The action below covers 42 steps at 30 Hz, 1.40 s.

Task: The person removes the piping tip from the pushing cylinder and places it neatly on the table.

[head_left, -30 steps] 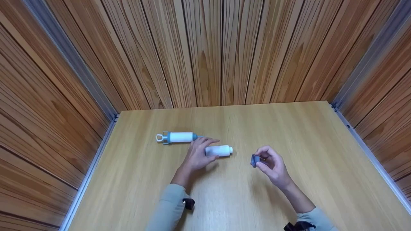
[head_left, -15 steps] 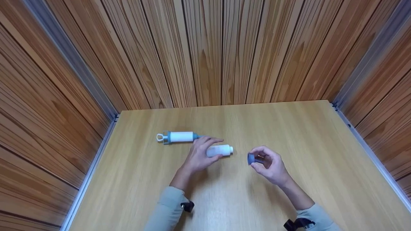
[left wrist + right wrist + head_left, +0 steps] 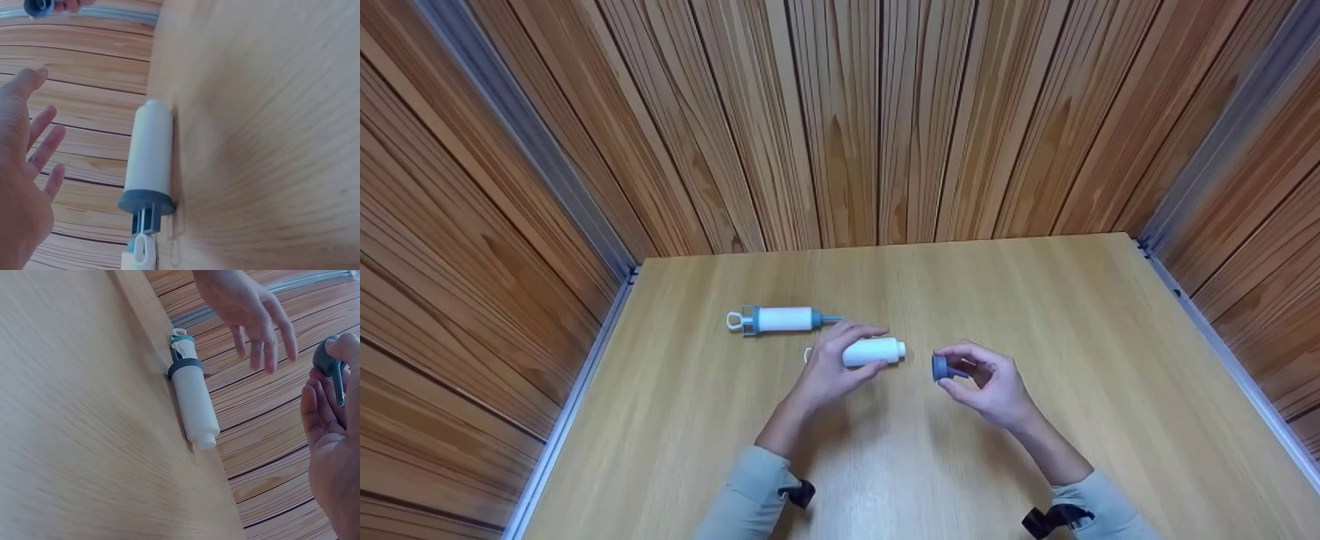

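Note:
My left hand hovers with fingers spread above a white cylinder lying on its side. The left wrist view shows a gap between that hand and the cylinder, which has a dark grey collar and a white pull handle. Thumb and fingers of my right hand pinch a dark blue-grey cap with a thin nozzle, just right of the cylinder's narrow tip. The right wrist view also shows the cap in the right hand.
Behind the cylinder, a similar white syringe with teal ends and a thin teal nozzle lies on the wooden table. Wood-plank walls with metal corner strips enclose the table at the back and sides.
The right hand has brought the cap leftward, closer to the cylinder. My left hand has shifted slightly right, uncovering the teal nozzle and part of the cylinder's handle.

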{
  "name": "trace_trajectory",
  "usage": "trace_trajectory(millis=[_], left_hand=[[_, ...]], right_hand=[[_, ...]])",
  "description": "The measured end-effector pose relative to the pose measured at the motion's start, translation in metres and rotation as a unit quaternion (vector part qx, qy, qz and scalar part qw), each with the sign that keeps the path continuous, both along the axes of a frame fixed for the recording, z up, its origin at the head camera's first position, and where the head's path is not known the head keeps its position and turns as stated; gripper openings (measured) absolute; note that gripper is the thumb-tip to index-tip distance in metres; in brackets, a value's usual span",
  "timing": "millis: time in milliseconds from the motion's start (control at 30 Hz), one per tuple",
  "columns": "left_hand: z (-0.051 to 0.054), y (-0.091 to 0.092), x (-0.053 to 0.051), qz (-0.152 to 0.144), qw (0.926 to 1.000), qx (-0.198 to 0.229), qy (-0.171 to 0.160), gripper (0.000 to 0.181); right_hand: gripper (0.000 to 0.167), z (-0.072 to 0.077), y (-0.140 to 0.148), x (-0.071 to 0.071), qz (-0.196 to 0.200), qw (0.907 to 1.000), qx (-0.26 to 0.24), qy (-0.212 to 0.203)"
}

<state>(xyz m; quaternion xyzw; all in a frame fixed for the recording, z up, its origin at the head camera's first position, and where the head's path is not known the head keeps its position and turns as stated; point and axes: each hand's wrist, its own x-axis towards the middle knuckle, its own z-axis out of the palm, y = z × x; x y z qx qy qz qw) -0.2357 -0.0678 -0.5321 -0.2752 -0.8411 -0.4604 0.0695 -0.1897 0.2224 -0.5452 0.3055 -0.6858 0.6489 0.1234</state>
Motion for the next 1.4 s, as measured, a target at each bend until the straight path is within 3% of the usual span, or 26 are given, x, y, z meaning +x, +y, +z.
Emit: trace_trajectory(millis=[133, 467, 1167, 1400], left_hand=[[0.006, 0.001, 0.005, -0.01, 0.9997, 0.022, -0.008, 0.04], [0.016, 0.01, 0.014, -0.027, 0.9986, 0.04, 0.019, 0.036], [0.016, 0.027, 0.02, -0.074, 0.9918, 0.061, 0.085, 0.032], [0.016, 0.029, 0.021, -0.077, 0.9919, 0.063, 0.079, 0.033]], right_hand=[[0.043, 0.0, 0.0, -0.002, -0.002, 1.0, 0.002, -0.003], [0.043, 0.0, -0.002, -0.006, -0.022, 0.9997, -0.001, -0.006], [0.04, 0.003, -0.01, -0.009, -0.018, 0.9998, -0.001, -0.011], [0.04, 0.003, -0.013, -0.008, -0.014, 0.9998, 0.006, -0.011]])
